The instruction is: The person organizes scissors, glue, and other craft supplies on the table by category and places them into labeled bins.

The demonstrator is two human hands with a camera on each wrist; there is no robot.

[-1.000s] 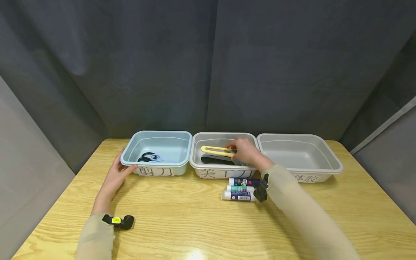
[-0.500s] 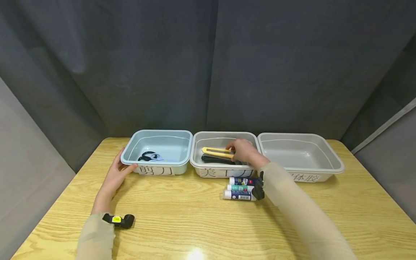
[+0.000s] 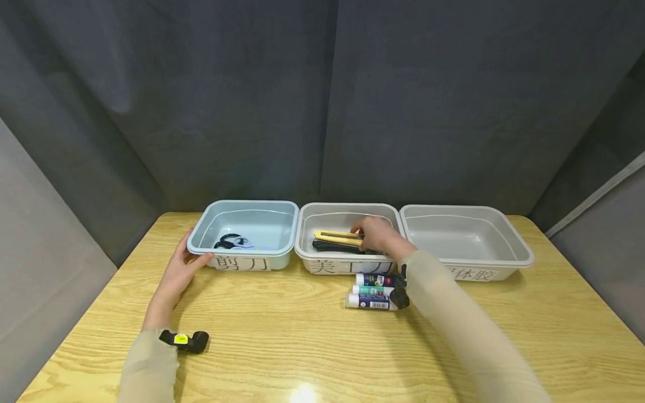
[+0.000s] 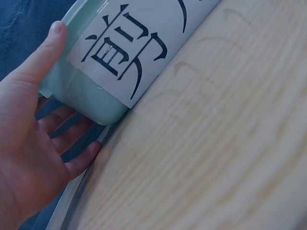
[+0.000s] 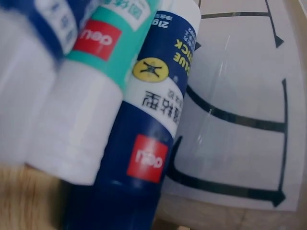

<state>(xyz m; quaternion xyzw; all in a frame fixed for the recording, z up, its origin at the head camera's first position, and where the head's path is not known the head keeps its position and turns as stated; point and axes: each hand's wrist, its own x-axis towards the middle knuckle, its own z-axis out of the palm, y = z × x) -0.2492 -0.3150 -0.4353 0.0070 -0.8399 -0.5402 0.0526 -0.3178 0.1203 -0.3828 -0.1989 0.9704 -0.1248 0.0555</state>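
Observation:
My left hand [image 3: 181, 268] holds the near left corner of a light blue plastic bin [image 3: 282, 260]. In the left wrist view the thumb lies along its rim, with the other fingers at its side. Black-handled and pale-blue-handled scissors [image 3: 234, 242] lie inside. My right hand [image 3: 377, 234] reaches into the middle grey bin [image 3: 302, 246] and pinches the right end of a yellow utility knife [image 3: 335, 237]. Just in front of that knife lies a black utility knife [image 3: 335, 247]. The fingers hide the yellow knife's right end.
Three glue sticks, dark blue [image 5: 148, 110], teal [image 3: 372, 290] and white-and-navy [image 3: 372, 302], lie side by side before the middle bin, under my right wrist. Another grey bin [image 3: 521, 260] stands at the right. Paper labels [image 3: 243, 263] front the bins. A dark curtain [image 3: 242, 112] hangs behind the table.
My right hand has lowered the yellow utility knife a little, down beside the black one in the middle bin. The left hand has stayed at the blue bin's corner.

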